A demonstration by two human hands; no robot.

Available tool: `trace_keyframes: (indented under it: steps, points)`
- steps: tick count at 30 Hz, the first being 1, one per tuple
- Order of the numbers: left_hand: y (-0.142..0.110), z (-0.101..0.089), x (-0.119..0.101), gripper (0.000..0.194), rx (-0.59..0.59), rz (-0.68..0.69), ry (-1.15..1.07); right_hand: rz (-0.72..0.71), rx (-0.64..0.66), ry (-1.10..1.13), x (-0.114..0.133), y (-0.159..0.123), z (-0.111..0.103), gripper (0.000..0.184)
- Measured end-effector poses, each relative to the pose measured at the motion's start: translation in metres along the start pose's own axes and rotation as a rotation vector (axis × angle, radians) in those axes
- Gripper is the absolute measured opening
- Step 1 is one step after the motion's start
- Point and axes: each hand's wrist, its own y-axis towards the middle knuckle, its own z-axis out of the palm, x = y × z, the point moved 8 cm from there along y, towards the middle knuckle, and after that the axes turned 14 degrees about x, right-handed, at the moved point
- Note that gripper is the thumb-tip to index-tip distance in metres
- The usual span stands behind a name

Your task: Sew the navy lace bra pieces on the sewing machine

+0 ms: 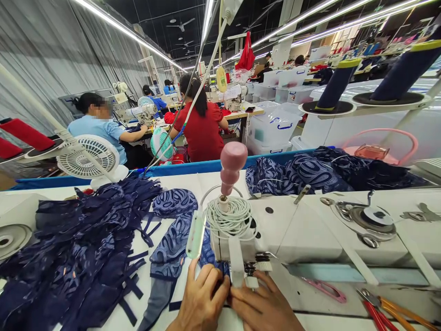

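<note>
At the sewing machine [220,248], my left hand [203,294] is curled, thumb and fingers closed on a navy patterned fabric piece [208,248] to the left of the presser foot. My right hand [263,303] is bent close under the needle area, its fingertips at the foot and its thumb side almost meeting my left hand. What its fingers grip is mostly hidden, though the fabric runs in there. Another blue patterned garment piece [170,243] with a plain navy strip lies left of my left hand. A pale green plate [195,234] stands beside the machine head.
A heap of navy pieces [86,248] covers the table's left side. Coiled pale cord [229,218] and a pink knob [233,161] top the machine. Red-handled snippers [374,308] and orange-handled scissors [396,310] lie right. Patterned bundles [303,172] rest behind; people sew beyond.
</note>
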Motion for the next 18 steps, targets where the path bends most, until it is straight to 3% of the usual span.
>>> trace_keyframes:
  steps: [2,4,7,12,18]
  points:
    - [-0.001,0.001,-0.007,0.034,0.003,0.02,0.042,0.089,-0.06,0.085,-0.009,0.006,-0.015,0.028]
    - [-0.003,0.001,-0.013,0.036,0.015,0.043,0.086,0.128,-0.008,0.073,-0.012,0.013,-0.02,0.033]
    - [-0.01,-0.001,-0.013,0.036,0.043,0.088,0.097,0.072,0.129,-0.034,-0.006,0.017,-0.013,0.041]
    - [-0.017,0.001,0.009,0.036,0.165,0.132,-0.155,0.089,0.134,-0.127,-0.005,0.006,-0.002,0.037]
    - [-0.015,-0.001,0.013,0.033,0.14,0.099,-0.07,0.087,0.138,-0.154,-0.008,0.004,0.005,0.034]
